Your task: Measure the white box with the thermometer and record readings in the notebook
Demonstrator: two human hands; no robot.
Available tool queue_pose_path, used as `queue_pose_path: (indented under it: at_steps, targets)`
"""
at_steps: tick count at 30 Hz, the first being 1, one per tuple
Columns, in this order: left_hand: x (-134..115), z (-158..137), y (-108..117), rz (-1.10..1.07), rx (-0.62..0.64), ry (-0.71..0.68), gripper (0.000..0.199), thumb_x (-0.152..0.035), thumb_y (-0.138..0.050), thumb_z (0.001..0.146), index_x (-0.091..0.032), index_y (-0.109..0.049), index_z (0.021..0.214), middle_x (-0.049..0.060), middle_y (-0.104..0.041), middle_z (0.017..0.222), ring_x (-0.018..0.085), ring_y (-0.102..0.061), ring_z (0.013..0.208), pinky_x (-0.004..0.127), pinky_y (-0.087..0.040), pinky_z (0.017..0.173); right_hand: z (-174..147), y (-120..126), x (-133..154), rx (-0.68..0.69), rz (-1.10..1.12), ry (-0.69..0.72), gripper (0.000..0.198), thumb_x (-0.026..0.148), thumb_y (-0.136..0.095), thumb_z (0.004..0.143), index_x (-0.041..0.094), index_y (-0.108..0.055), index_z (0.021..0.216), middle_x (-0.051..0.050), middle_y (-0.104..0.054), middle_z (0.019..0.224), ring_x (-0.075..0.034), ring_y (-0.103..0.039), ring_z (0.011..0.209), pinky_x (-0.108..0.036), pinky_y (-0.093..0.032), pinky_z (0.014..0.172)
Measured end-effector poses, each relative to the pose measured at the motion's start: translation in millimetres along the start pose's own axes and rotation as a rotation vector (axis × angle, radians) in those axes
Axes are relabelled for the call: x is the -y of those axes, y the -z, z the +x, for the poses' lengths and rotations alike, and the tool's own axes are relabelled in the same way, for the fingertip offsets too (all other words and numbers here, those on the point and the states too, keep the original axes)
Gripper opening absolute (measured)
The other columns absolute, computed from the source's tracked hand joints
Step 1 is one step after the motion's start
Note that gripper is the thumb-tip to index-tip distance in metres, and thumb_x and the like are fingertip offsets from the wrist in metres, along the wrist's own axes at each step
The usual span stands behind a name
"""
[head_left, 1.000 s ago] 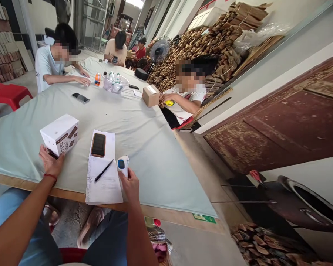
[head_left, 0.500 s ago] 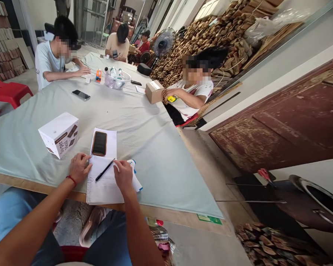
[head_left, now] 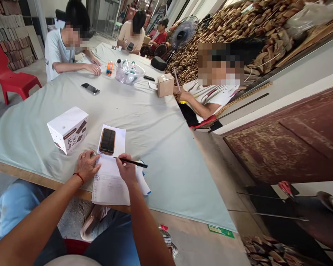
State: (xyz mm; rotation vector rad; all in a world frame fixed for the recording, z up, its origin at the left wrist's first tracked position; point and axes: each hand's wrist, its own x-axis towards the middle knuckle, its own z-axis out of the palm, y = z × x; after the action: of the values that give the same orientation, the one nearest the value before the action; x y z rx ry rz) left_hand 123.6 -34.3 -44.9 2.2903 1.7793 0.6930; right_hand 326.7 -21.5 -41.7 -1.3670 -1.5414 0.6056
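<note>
My right hand [head_left: 127, 170] is closed on a black pen [head_left: 134, 162], which slants across the fingers with its thin tip at the left over the paper. Under it lies a stack of written sheets [head_left: 111, 188] at the table's near edge. My left hand [head_left: 87, 162] rests with fingers apart on the cloth, fingertips at the left edge of the sheets. A phone in an orange-brown case [head_left: 107, 141] lies on a white sheet [head_left: 121, 137] just above. Left of it stands a white printed box [head_left: 68, 129]. A blue-and-white piece [head_left: 142, 181] sticks out right of my right hand.
Across the cloth-covered table [head_left: 166, 166] are another phone [head_left: 90, 88], a clear basin of bottles [head_left: 130, 75], an orange box [head_left: 109, 68] and a cardboard box [head_left: 165, 85]. Several people sit around it; one at the right holds a tape measure. A red chair [head_left: 16, 79] stands left.
My right hand has picked the pen up from the sheets. The person at the right has drawn out the tape measure beside the cardboard box. The whole view has shifted slightly.
</note>
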Motion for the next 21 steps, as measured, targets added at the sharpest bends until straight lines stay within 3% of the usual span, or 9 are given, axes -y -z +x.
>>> queue_pose_path:
  at_steps: [4,7,13,21]
  targets:
    - [0.9,-0.1,-0.9,-0.009,-0.008,0.005,0.032,-0.034,-0.068,0.082,-0.026,-0.069,0.113,0.01,-0.055,0.121,0.028,-0.051,0.115,0.047,-0.038,0.105,-8.7,-45.5,9.5,-0.068,0.312,-0.231,0.014,0.034,-0.059,0.074,0.02,-0.06,0.076,0.002,-0.06,0.065,-0.014,-0.053,0.059,-0.028,-0.046,0.059]
    - [0.9,-0.7,-1.5,-0.025,-0.017,-0.001,0.028,-0.034,-0.069,0.082,-0.026,-0.069,0.109,0.01,-0.055,0.12,0.028,-0.052,0.115,0.045,-0.04,0.104,-15.9,-65.0,10.1,-0.156,0.329,-0.255,0.017,0.036,-0.06,0.07,0.02,-0.061,0.073,0.001,-0.063,0.066,-0.016,-0.056,0.062,-0.031,-0.049,0.065]
    - [-0.4,-2.0,-1.3,-0.033,-0.031,-0.013,0.025,-0.035,-0.068,0.083,-0.026,-0.069,0.106,0.009,-0.056,0.118,0.027,-0.052,0.112,0.045,-0.04,0.103,-22.2,-67.7,4.7,-0.199,0.288,-0.181,0.017,0.036,-0.057,0.073,0.02,-0.06,0.069,0.001,-0.062,0.065,-0.016,-0.056,0.065,-0.032,-0.05,0.069]
    - [-1.7,-2.1,-1.0,-0.032,-0.031,-0.01,0.026,-0.034,-0.069,0.083,-0.024,-0.069,0.106,0.01,-0.056,0.118,0.028,-0.052,0.113,0.045,-0.04,0.103,-22.4,-68.1,0.8,-0.154,0.241,-0.161,0.017,0.036,-0.056,0.076,0.02,-0.06,0.072,0.0,-0.062,0.066,-0.016,-0.056,0.066,-0.031,-0.049,0.067]
